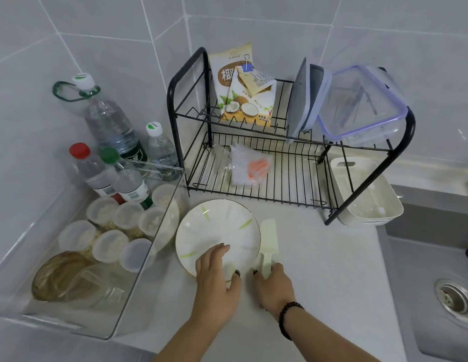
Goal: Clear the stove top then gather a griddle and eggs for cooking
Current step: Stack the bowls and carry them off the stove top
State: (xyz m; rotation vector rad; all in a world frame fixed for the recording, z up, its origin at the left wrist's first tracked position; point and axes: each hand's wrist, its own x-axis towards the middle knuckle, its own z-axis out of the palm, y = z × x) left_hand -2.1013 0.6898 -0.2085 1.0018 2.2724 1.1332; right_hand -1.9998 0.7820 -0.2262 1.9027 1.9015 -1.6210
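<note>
A white plate [217, 228] with green leaf marks lies flat on the white counter in front of the dish rack. My left hand [216, 278] rests on its near rim, fingers stretched over the plate and thumb at the edge. Just right of the plate lies a pale silicone spatula [268, 241], blade pointing away from me. My right hand [273, 286] grips its handle end. No stove, griddle or eggs are in view.
A black two-tier dish rack [287, 142] stands behind, holding a coconut carton, plastic containers and a bag. A clear bin [139, 270] at left holds bottles and several small lidded cups. A white basket [368, 197] sits beside the sink [436, 283] at right.
</note>
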